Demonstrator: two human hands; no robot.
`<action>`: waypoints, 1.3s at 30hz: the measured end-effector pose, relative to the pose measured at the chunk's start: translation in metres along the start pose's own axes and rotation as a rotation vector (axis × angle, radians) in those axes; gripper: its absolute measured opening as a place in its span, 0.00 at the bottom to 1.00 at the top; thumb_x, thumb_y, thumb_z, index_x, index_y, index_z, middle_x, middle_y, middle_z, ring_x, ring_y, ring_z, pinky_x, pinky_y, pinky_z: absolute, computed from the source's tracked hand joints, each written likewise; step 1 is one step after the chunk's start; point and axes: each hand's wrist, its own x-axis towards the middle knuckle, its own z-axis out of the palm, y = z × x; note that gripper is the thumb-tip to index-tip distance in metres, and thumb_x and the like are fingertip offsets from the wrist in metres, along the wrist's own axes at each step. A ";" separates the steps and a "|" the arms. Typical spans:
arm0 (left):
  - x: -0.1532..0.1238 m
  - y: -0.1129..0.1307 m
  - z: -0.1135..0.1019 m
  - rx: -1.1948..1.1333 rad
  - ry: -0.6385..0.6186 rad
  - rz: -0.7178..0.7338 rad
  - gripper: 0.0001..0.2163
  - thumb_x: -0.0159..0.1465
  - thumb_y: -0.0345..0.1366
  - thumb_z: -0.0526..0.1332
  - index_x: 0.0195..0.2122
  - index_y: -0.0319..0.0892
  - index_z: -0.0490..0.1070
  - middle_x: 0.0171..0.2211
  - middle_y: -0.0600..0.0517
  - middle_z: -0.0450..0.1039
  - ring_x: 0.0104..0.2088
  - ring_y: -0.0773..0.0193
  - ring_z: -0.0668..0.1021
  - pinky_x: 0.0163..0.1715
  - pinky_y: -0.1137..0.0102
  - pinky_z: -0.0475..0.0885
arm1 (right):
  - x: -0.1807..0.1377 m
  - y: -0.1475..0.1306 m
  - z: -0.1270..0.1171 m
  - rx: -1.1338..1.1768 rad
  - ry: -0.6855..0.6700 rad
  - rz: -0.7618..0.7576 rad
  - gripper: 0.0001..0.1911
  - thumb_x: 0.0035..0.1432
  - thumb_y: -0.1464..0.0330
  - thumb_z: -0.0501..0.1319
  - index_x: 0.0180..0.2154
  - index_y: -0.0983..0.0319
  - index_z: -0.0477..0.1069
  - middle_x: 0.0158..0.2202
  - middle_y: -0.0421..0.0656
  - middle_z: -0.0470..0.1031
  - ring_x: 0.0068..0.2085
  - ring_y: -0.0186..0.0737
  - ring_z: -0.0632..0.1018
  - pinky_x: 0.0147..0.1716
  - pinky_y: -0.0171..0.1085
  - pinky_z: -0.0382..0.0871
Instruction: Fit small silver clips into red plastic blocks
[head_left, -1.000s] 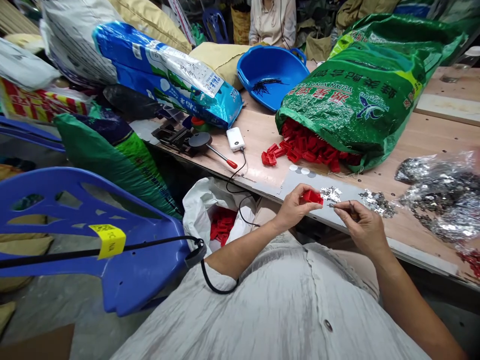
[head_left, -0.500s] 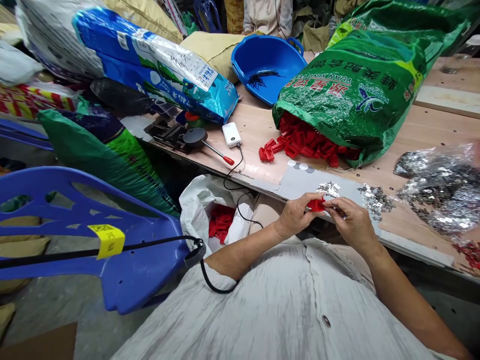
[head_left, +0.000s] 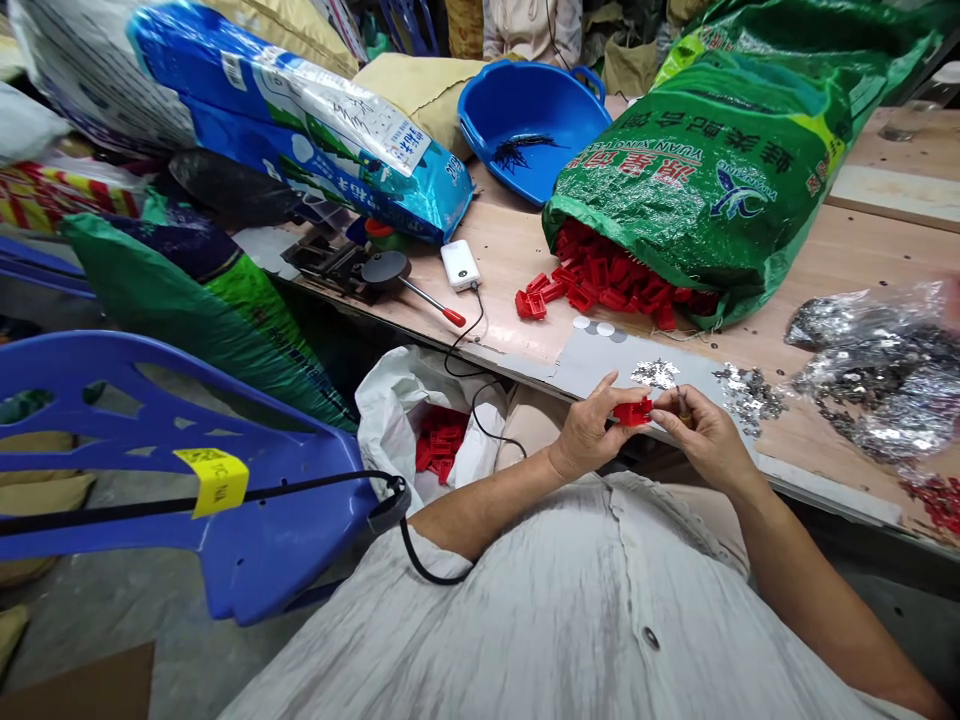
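Observation:
My left hand [head_left: 589, 430] pinches a small red plastic piece [head_left: 631, 411] at the near edge of the wooden table [head_left: 847, 265]. My right hand [head_left: 701, 432] is closed against the piece's right end, its fingers pinched on something small I cannot make out. Just beyond the hands lie small heaps of shiny metal bits [head_left: 656, 374]. More red pieces [head_left: 600, 280] spill from a green woven sack [head_left: 720, 170] lying on its side. A white bag [head_left: 397, 400] by my left knee holds further red pieces [head_left: 442, 445].
A clear bag of metal parts [head_left: 877, 380] lies at the right. A blue basin [head_left: 525, 125], a white power bank [head_left: 460, 265] with a cable, a black tool [head_left: 360, 268], and blue-white sacks [head_left: 300, 120] crowd the table's left. A blue plastic chair [head_left: 187, 470] stands left. Another person sits beyond the basin.
My right hand came in from the right and met the red piece held by my left hand. Both hands sank slightly toward my lap. The view shifted a little.

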 end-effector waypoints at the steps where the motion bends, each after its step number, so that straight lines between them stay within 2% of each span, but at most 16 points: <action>1: -0.001 0.000 0.001 -0.009 -0.005 -0.001 0.13 0.62 0.39 0.66 0.47 0.45 0.70 0.50 0.49 0.79 0.50 0.59 0.81 0.68 0.49 0.58 | 0.001 0.000 0.001 0.024 -0.013 0.008 0.14 0.59 0.55 0.62 0.34 0.58 0.67 0.32 0.39 0.71 0.32 0.36 0.70 0.33 0.35 0.66; 7: -0.008 -0.002 0.012 -0.002 -0.035 -0.019 0.12 0.63 0.41 0.64 0.47 0.47 0.71 0.47 0.50 0.80 0.50 0.59 0.81 0.65 0.53 0.66 | 0.004 0.006 0.004 0.064 -0.051 0.006 0.15 0.58 0.56 0.63 0.32 0.57 0.62 0.30 0.37 0.65 0.31 0.35 0.67 0.32 0.35 0.65; 13: -0.015 -0.009 0.019 0.000 -0.023 0.022 0.13 0.63 0.40 0.65 0.48 0.45 0.71 0.48 0.47 0.79 0.53 0.58 0.79 0.59 0.58 0.72 | 0.000 0.017 0.006 0.114 -0.060 0.037 0.15 0.57 0.56 0.64 0.32 0.58 0.62 0.30 0.36 0.65 0.31 0.34 0.67 0.31 0.35 0.64; 17: -0.017 -0.010 0.019 -0.077 -0.071 -0.013 0.15 0.62 0.41 0.66 0.48 0.46 0.70 0.49 0.47 0.79 0.53 0.58 0.80 0.62 0.56 0.69 | -0.007 0.022 0.003 0.293 -0.169 0.161 0.17 0.57 0.54 0.64 0.36 0.58 0.62 0.30 0.35 0.64 0.27 0.31 0.64 0.25 0.33 0.60; 21: -0.019 -0.010 0.019 -0.147 -0.058 0.001 0.15 0.61 0.41 0.67 0.48 0.47 0.70 0.48 0.49 0.79 0.51 0.59 0.81 0.63 0.55 0.67 | -0.012 0.026 0.001 0.447 -0.235 0.244 0.17 0.58 0.55 0.65 0.38 0.57 0.61 0.27 0.32 0.59 0.24 0.29 0.59 0.22 0.32 0.52; 28: -0.022 -0.016 0.017 -0.390 -0.093 -0.036 0.18 0.56 0.41 0.72 0.45 0.42 0.72 0.46 0.47 0.81 0.50 0.57 0.81 0.63 0.53 0.67 | -0.019 0.027 0.005 0.653 -0.285 0.335 0.24 0.49 0.55 0.72 0.38 0.57 0.62 0.28 0.33 0.59 0.24 0.28 0.59 0.22 0.32 0.51; 31: -0.023 -0.018 0.016 -0.532 -0.098 -0.134 0.18 0.55 0.39 0.73 0.43 0.40 0.71 0.45 0.47 0.81 0.50 0.58 0.81 0.63 0.53 0.66 | -0.021 0.030 0.009 0.710 -0.282 0.348 0.25 0.47 0.54 0.73 0.37 0.57 0.61 0.27 0.33 0.59 0.23 0.28 0.59 0.21 0.32 0.51; 33: -0.022 -0.019 0.016 -0.611 -0.093 -0.210 0.18 0.54 0.37 0.74 0.42 0.40 0.70 0.45 0.45 0.81 0.49 0.58 0.81 0.60 0.55 0.68 | -0.020 0.033 0.008 0.669 -0.277 0.334 0.26 0.47 0.52 0.72 0.36 0.57 0.61 0.26 0.32 0.60 0.22 0.28 0.58 0.21 0.32 0.50; 35: -0.019 -0.020 0.015 -0.666 -0.085 -0.262 0.18 0.54 0.36 0.74 0.41 0.39 0.69 0.46 0.44 0.80 0.48 0.59 0.81 0.54 0.60 0.72 | -0.015 0.035 0.002 0.519 -0.276 0.304 0.24 0.50 0.51 0.69 0.39 0.57 0.63 0.26 0.34 0.65 0.22 0.29 0.60 0.22 0.33 0.53; 37: -0.015 -0.020 0.013 -0.686 -0.062 -0.290 0.18 0.54 0.34 0.74 0.41 0.39 0.69 0.47 0.44 0.79 0.46 0.60 0.81 0.50 0.64 0.74 | -0.006 0.036 -0.009 0.233 -0.202 0.240 0.20 0.56 0.51 0.65 0.42 0.57 0.66 0.31 0.39 0.71 0.25 0.32 0.66 0.26 0.35 0.58; 39: -0.011 -0.020 0.010 -0.679 -0.025 -0.311 0.17 0.54 0.33 0.73 0.42 0.39 0.69 0.48 0.44 0.79 0.46 0.62 0.81 0.50 0.65 0.74 | 0.005 0.037 -0.021 -0.163 -0.020 0.147 0.15 0.60 0.54 0.61 0.41 0.58 0.70 0.38 0.43 0.75 0.32 0.38 0.72 0.33 0.39 0.63</action>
